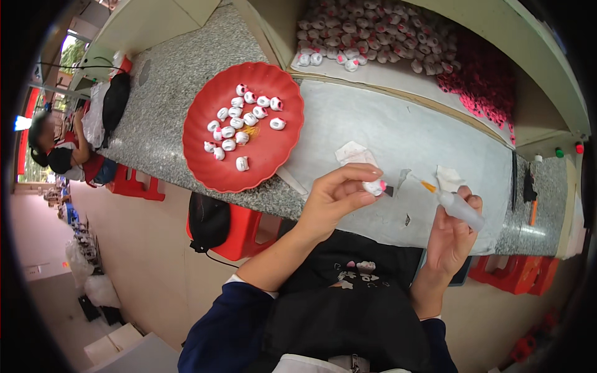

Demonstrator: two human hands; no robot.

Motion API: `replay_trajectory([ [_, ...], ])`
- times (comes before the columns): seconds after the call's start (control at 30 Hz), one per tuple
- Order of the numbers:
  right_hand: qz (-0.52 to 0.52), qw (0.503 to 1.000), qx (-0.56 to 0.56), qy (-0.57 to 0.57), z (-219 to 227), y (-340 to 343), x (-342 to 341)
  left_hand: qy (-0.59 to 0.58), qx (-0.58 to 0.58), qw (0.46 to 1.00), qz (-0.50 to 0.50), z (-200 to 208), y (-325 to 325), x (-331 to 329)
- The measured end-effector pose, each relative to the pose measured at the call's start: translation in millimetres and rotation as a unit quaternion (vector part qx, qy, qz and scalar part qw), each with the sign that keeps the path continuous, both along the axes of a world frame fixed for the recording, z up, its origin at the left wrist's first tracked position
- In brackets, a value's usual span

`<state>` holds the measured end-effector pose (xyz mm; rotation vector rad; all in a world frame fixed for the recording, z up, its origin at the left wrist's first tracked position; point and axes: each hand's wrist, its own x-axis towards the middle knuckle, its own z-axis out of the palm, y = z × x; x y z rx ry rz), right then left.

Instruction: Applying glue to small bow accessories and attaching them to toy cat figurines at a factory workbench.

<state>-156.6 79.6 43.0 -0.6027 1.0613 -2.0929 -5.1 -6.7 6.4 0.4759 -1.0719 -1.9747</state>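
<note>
Between the thumb and fingers of my left hand is a small white rounded piece with a pink spot. A small dark piece shows right beside it. My right hand grips a translucent squeeze bottle, tilted so that its orange-yellow nozzle points up and left, apart from the white piece. Both hands are over the white paper on the worktop. To the left, a red scalloped plate holds several similar white pieces with pink marks.
A shelf at the back carries a heap of white pieces and a pile of pink-and-black bits. Crumpled tissues lie on the paper. Red stools stand under the speckled worktop. Another person sits at far left.
</note>
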Motion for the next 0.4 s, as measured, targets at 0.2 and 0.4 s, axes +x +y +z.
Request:
replay_trajectory([
  [0.2,-0.036,0.984,-0.033,0.171,2.3,5.0,15.0,0.010,0.057,0.998,0.020,4.0,17.3,10.2],
  [0.4,-0.047,0.911,-0.042,0.406,2.3,16.7,21.2,0.018,0.057,0.998,0.010,0.3,17.8,14.1],
])
